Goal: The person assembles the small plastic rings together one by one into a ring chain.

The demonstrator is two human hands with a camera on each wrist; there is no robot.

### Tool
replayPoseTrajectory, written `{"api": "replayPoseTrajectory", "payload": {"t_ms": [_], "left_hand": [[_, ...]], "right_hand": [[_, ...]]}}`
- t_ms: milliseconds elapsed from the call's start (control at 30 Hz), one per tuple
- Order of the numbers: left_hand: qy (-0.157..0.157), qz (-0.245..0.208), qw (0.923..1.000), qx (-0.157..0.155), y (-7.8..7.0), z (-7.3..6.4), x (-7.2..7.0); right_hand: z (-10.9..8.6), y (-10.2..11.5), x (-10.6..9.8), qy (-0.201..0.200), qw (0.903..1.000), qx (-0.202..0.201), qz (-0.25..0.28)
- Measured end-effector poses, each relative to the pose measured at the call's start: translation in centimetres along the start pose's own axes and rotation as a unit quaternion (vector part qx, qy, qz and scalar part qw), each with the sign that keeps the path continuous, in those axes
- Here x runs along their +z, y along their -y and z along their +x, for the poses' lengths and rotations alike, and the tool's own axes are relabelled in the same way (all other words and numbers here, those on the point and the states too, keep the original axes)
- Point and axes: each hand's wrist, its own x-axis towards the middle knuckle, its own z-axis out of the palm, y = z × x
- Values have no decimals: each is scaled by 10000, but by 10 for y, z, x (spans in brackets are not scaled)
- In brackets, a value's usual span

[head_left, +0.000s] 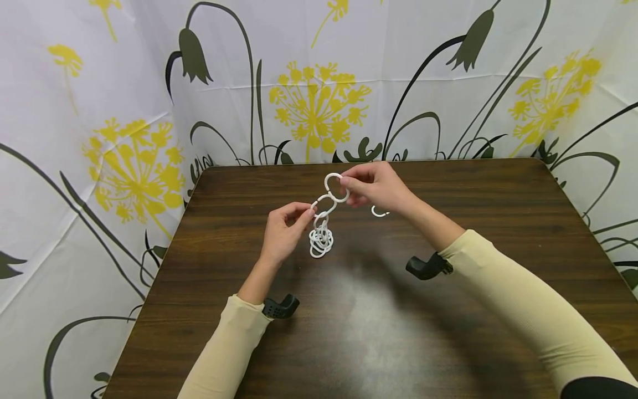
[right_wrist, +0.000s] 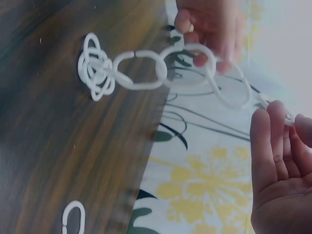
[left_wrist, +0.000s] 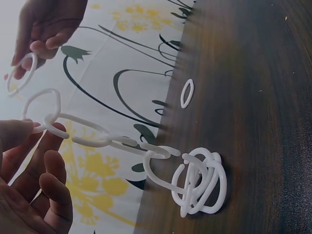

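My left hand (head_left: 283, 233) pinches an upper link of a white plastic chain (left_wrist: 90, 142) between thumb and fingertips. From there the links lead down to a tangled bunch of links (head_left: 320, 244) over the brown tabletop. Up and to the right, my right hand (head_left: 380, 185) pinches a single white ring (head_left: 327, 179) by its edge. That ring overlaps the chain's top link in the head view, but the left wrist view shows a space between them. Another loose white link (head_left: 381, 215) with a small gap in it lies on the table beyond the right hand.
The dark wooden table (head_left: 503, 210) reaches back to a white curtain (head_left: 423, 33) printed with yellow and grey-green flowers. Black wrist mounts (head_left: 281, 306) stick out from both cream sleeves (head_left: 518, 293).
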Motion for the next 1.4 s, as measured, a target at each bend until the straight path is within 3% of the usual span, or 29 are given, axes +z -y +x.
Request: {"api": "replayPoseTrajectory", "payload": {"t_ms": [267, 467, 733, 967, 1167, 1400], "left_hand": [[92, 103, 9999, 61, -3, 1, 1], [124, 353, 9990, 262, -6, -1, 2], [115, 365, 9985, 382, -5, -1, 3], [126, 371, 9983, 434, -5, 0, 3], [78, 439, 9983, 365, -5, 0, 3], [134, 396, 9989, 209, -2, 0, 1]], "right_hand": [[5, -3, 14, 267, 9983, 350, 390], [7, -4, 18, 257, 9981, 532, 187], [8, -3, 20, 124, 9977, 669, -45], [9, -6, 21, 72, 9976, 557, -409], [9, -8, 20, -227, 9977, 471, -427], [11, -12, 18, -611, 9967, 502, 157]]}}
